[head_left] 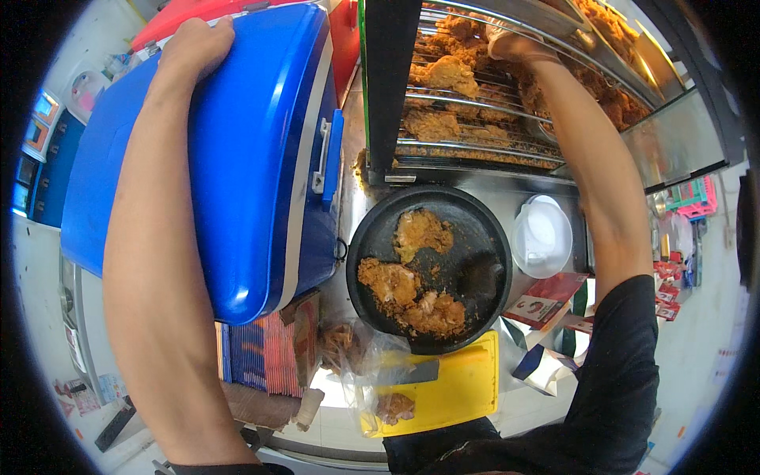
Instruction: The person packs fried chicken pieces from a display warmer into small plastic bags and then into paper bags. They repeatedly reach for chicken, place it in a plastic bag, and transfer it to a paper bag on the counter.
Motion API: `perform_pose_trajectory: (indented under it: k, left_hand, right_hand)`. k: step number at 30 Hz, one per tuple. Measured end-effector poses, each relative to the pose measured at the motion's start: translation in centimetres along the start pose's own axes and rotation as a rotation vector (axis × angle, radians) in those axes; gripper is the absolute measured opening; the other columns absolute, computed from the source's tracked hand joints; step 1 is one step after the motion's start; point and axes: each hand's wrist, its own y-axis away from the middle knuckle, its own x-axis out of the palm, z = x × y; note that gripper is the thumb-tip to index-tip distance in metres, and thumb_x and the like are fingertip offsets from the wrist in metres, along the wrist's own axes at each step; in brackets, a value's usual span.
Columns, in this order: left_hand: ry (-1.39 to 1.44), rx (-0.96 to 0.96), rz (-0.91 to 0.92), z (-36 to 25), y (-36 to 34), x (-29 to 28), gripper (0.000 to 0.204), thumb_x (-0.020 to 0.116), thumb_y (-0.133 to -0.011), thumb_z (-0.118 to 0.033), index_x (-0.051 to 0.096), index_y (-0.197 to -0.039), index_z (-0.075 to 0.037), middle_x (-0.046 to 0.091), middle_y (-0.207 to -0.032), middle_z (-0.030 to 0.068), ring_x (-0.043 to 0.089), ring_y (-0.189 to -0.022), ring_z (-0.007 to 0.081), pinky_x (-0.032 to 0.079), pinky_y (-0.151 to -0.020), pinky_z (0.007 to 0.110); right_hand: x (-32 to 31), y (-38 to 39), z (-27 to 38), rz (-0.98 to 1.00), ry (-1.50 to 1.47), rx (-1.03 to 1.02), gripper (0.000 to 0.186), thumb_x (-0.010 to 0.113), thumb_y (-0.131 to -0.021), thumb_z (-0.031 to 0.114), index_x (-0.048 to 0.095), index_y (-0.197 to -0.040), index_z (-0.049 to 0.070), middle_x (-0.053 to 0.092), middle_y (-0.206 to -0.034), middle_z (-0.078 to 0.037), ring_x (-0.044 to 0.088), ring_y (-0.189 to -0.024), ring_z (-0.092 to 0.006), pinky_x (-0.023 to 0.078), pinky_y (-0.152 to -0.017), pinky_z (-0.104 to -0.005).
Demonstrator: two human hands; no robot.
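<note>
While my left hand [198, 49] rests on the blue cooler [253, 150], my right hand [514, 47] is in among fried chicken [447, 75]

The chicken lies on wire racks inside the cabinet [389, 95]; one piece, its long side running roughly left to right, sits left of my right hand, much the nearer one (I cannot tell whether either hand is spread or pinching). The black pan [484, 237] lies toward me

Glossy blue plastic cooler [237, 182], shiny metal rack [475, 151], matt dark pan [449, 259], rough-crusted fried chicken [445, 75]
</note>
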Motion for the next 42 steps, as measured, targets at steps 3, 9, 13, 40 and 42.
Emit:
perform_pose_trajectory:
  k: [3, 9, 13, 40, 42]
  left_hand:
    - [-0.016, 0.019, -0.016, 0.7, -0.2, 0.0, 0.07, 0.048, -0.093, -0.051, 0.06, -0.124, 0.011, 0.058, -0.129, 0.0325, 0.055, -0.125, 0.0442, 0.041, -0.108, 0.046]
    - [-0.017, 0.015, -0.036, 0.4, 0.3, 0.2, 0.072, 0.049, -0.092, -0.052, 0.059, -0.127, 0.009, 0.058, -0.13, 0.0318, 0.055, -0.125, 0.0441, 0.041, -0.108, 0.046]
    - [0.029, -0.012, -0.014, 0.2, 0.4, 0.2, 0.073, 0.048, -0.092, -0.053, 0.057, -0.131, 0.008, 0.057, -0.132, 0.0306, 0.054, -0.127, 0.043, 0.04, -0.109, 0.046]
    - [0.019, -0.045, -0.011, 0.0, 0.4, 0.6, 0.067, 0.047, -0.092, -0.05, 0.057, -0.135, 0.001, 0.052, -0.142, 0.0254, 0.046, -0.135, 0.0419, 0.03, -0.114, 0.055]
    - [0.019, 0.017, -0.021, 0.0, -0.8, 1.4, 0.07, 0.051, -0.09, -0.051, 0.057, -0.132, 0.006, 0.056, -0.135, 0.0296, 0.053, -0.129, 0.0415, 0.038, -0.11, 0.047]
  right_hand:
    - [-0.5, -0.4, -0.1, -0.015, -0.021, 0.006, 0.028, 0.054, -0.09, 0.018, 0.061, -0.117, 0.01, 0.068, -0.115, -0.012, 0.062, -0.11, -0.027, 0.048, -0.096, -0.0428]
    - [-0.6, 0.2, -0.7, -0.011, -0.062, 0.024, 0.03, 0.057, -0.09, 0.018, 0.061, -0.118, 0.01, 0.067, -0.115, -0.012, 0.062, -0.108, -0.0258, 0.049, -0.095, -0.0412]
    - [-0.3, 0.8, -1.3, -0.013, -0.076, 0.036, 0.031, 0.059, -0.09, 0.019, 0.06, -0.119, 0.009, 0.067, -0.115, -0.011, 0.063, -0.107, -0.025, 0.049, -0.094, -0.0402]
    - [1.4, 6.0, 0.1, -0.44, -1.087, 0.282, 0.042, 0.071, -0.09, 0.019, 0.057, -0.127, 0.006, 0.066, -0.115, -0.009, 0.064, -0.101, -0.0195, 0.053, -0.089, -0.0335]
    - [0.4, 10.6, 0.0, -0.459, -1.271, 0.306, 0.043, 0.072, -0.09, 0.019, 0.057, -0.127, 0.006, 0.066, -0.115, -0.009, 0.064, -0.101, -0.0191, 0.053, -0.088, -0.033]
